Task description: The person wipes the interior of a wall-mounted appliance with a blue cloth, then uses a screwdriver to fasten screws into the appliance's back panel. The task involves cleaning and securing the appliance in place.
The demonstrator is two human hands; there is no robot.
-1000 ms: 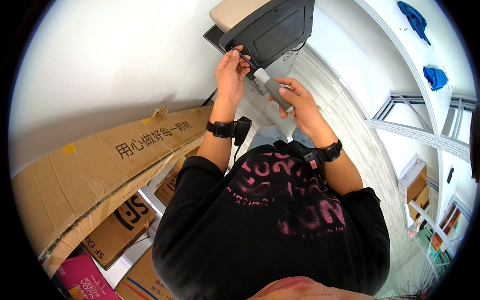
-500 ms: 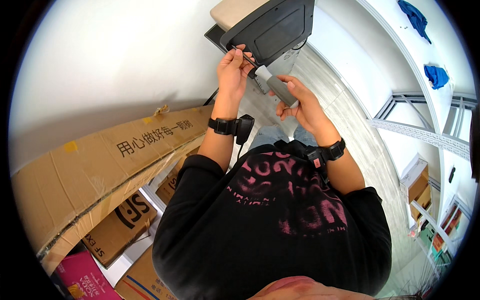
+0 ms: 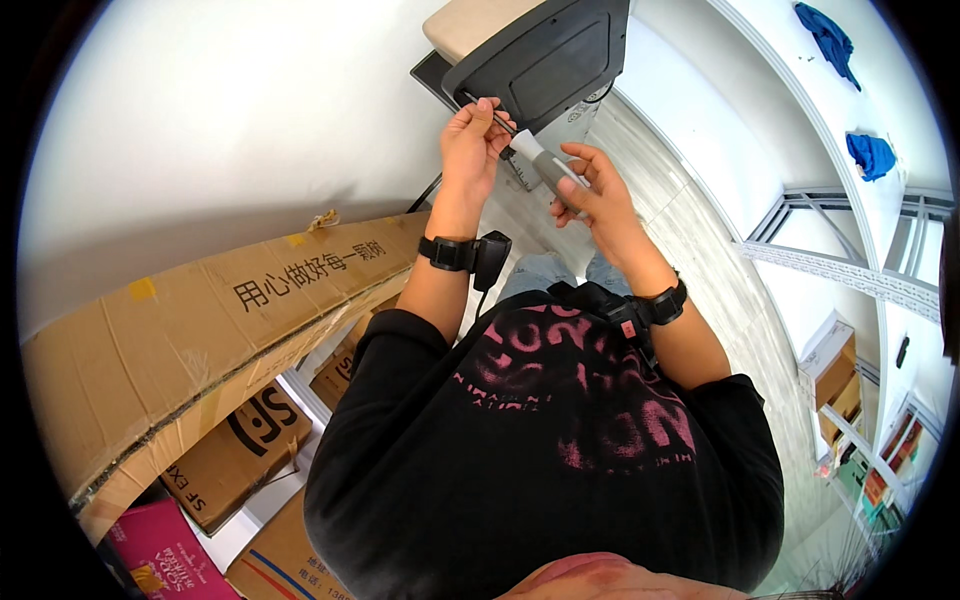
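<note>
A screwdriver (image 3: 548, 165) with a grey handle slants between my hands. Its thin shaft runs up and left to the corner of a black panel (image 3: 550, 65), the underside of a tilted chair-like seat with a beige top (image 3: 470, 25). My left hand (image 3: 473, 140) pinches the shaft close to the panel's edge. Around the end of the handle, the fingers and thumb of my right hand (image 3: 590, 195) are bent, with the index finger lifted away. The screwdriver's tip is too small to make out at the panel's corner.
At the left, a long cardboard box (image 3: 230, 290) lies along the white wall. Below it are a smaller carton (image 3: 240, 455) and a pink box (image 3: 165, 550). White shelving with metal rails (image 3: 840, 270) stands on the right, with blue cloths (image 3: 870, 155). The floor (image 3: 690, 230) is pale planks.
My right hand has shifted its fingers around the handle; the index finger now lifts away and the thumb has slid lower. The screwdriver has barely moved. My left hand has shifted slightly right and down.
</note>
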